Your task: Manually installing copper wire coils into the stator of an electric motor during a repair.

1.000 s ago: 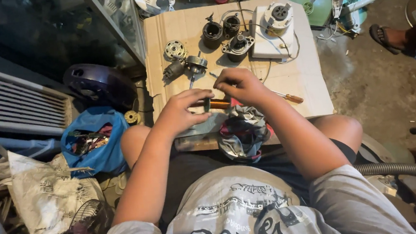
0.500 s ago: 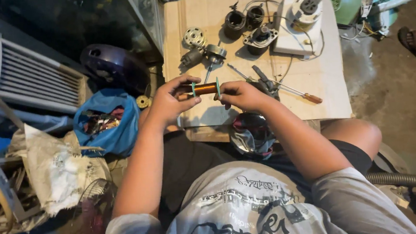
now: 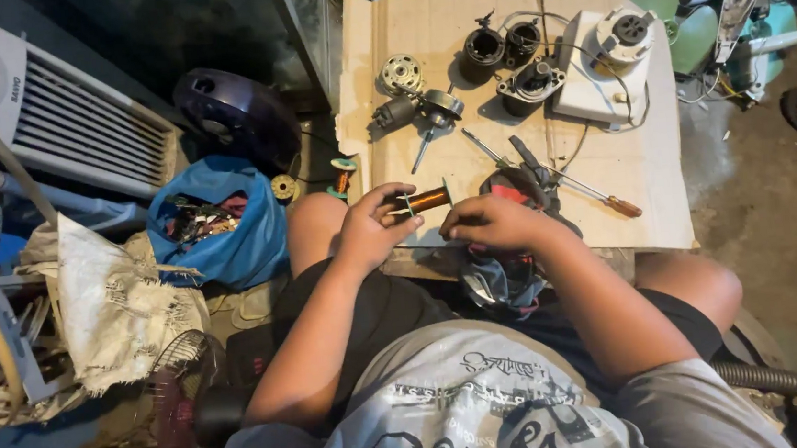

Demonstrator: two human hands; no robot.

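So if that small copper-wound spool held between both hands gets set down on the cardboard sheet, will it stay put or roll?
The small copper-wound spool looks cylindrical with round end flanges, so laid on its side it would probably roll. The cardboard sheet looks flat, which gives little to stop it. The left hand and right hand pinch it by its ends; it seems stiff, and likely heavy for its size.

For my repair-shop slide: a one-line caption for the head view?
Both hands, left and right, hold a copper wire spool over a cardboard sheet strewn with motor parts.
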